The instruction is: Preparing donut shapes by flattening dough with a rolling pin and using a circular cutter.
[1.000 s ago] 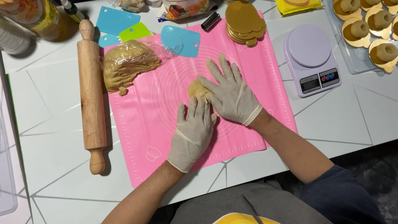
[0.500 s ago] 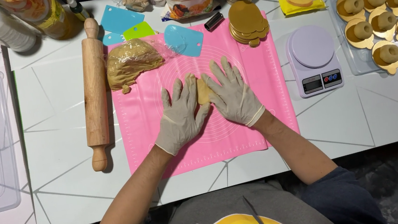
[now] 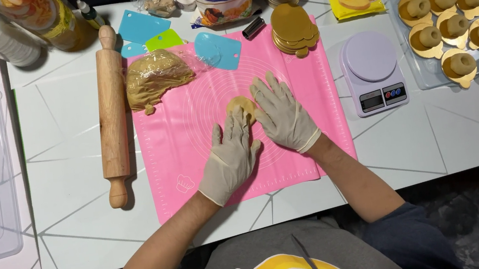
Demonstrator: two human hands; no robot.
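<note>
2 gloved hands press flat on a small dough piece [image 3: 240,105] near the middle of a pink mat [image 3: 194,158]. The left hand [image 3: 231,157] lies open, fingers spread, fingertips on the dough. The right hand [image 3: 281,115] lies open just beside it, touching the dough's edge. Neither grasps anything. A rolling pin [image 3: 111,113] lies left of the mat; a kitchen scale [image 3: 372,72] sits right of it.
</note>
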